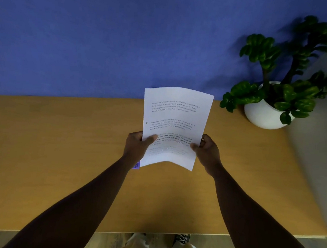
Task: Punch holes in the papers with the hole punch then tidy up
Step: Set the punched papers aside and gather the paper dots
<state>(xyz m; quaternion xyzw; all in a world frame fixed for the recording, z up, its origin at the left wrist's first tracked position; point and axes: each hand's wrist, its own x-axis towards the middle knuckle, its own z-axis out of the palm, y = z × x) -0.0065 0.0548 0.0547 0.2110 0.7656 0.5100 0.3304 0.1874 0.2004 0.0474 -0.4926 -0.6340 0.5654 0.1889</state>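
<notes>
Above a wooden desk (pixel 56 153) against a blue wall (pixel 87 36), my left hand (pixel 136 147) and right hand (pixel 207 154) pinch the papers' (pixel 175 125) side edges.

Matt paper (pixel 175 125), smooth wooden table (pixel 56 153)

Printed paragraphs on the papers (pixel 175 123) I see held up over the table: mostly too blurred to read. I make out only scraps: "Village life is a peaceful…" opening the blocks, and a bold line, "Defined by a slower pace." Small purple item (pixel 136 165) at the sheet's lower left corner: marking illegible.
</notes>
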